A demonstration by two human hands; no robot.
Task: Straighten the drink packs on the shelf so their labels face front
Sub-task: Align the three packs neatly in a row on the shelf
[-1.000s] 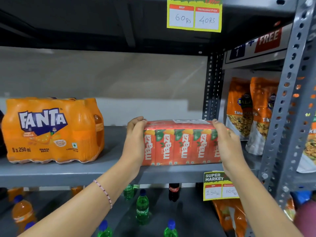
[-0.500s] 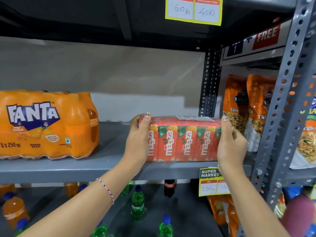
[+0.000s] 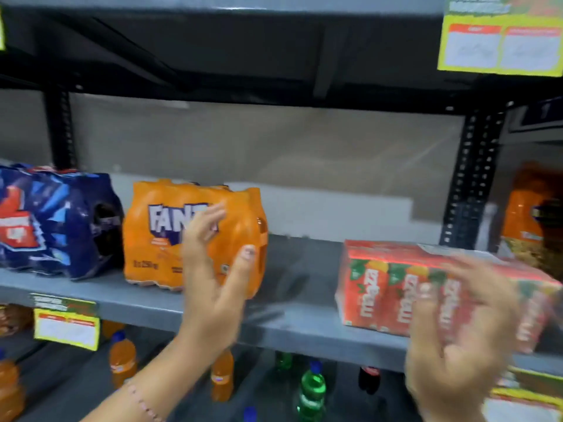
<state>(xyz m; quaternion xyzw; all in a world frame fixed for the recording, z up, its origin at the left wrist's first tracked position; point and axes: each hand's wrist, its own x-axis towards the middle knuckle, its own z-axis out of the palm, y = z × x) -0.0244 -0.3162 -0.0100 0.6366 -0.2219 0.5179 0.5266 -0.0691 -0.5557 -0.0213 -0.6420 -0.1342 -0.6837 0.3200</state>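
A red Maaza carton pack [image 3: 393, 293] rests on the grey shelf [image 3: 292, 327] at the right, its labels facing front. An orange Fanta pack [image 3: 161, 236] stands left of the middle, logo to the front. At the far left sits a dark blue pack [image 3: 58, 220], slightly angled. My left hand [image 3: 213, 278] hovers open in front of the Fanta pack's right half, holding nothing. My right hand [image 3: 457, 339], blurred, is open in front of the Maaza pack's lower right, fingers spread.
Loose orange, green and dark bottles [image 3: 310, 388] stand on the lower shelf. Yellow price tags [image 3: 67, 330] hang on the shelf edges. A perforated upright [image 3: 466, 184] divides this bay from orange snack bags [image 3: 536, 214] at the right.
Both hands have let go of the Maaza pack, which now rests on the shelf. My left hand moved left toward the Fanta pack. The view swung left, showing the blue pack.
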